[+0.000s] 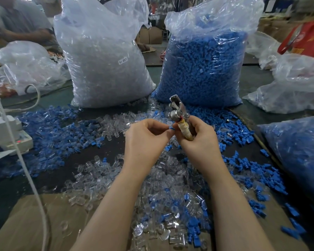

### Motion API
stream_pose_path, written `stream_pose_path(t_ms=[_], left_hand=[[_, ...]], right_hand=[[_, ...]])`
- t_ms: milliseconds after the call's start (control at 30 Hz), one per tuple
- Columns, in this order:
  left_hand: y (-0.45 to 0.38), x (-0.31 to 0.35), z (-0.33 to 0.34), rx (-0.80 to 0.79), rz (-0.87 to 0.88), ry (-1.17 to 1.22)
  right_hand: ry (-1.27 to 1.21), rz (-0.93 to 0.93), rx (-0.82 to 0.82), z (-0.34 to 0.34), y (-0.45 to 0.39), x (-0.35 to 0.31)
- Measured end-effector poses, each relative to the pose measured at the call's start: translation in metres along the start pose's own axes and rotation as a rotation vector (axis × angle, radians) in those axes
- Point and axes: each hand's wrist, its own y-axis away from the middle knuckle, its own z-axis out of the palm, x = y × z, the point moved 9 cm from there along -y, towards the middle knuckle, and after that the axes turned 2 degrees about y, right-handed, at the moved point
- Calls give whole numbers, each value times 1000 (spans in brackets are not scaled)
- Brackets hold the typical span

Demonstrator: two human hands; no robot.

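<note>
Dark green tabletop carries loose blue and clear plastic caps, with a tall clear sack of clear parts at eleven o'clock and a clear sack of blue parts at one. At centre the left hand pinches a small blue plastic piece that I can barely make out. It sits just beside the silver metal tool with tan wrapped handle, which the right hand grips, head pointing toward twelve.

Left hand, right hand bare; forearms bare, slender, uncovered to frame edge.
</note>
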Motion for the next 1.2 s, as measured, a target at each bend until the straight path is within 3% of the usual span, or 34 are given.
stream_pose_path(t_ms=[233, 500, 933, 1200], left_hand=[[-2, -6, -6, 35, -39, 103], [-5, 0, -14, 29, 20, 373], [-8, 6, -12, -45, 86, 445], [-7, 8, -12, -71, 106, 460]], right_hand=[[-63, 4, -22, -1, 1, 0], [111, 51, -120, 0, 0, 6], [184, 26, -233, 12, 2, 5], [232, 11, -201, 9, 3, 3]])
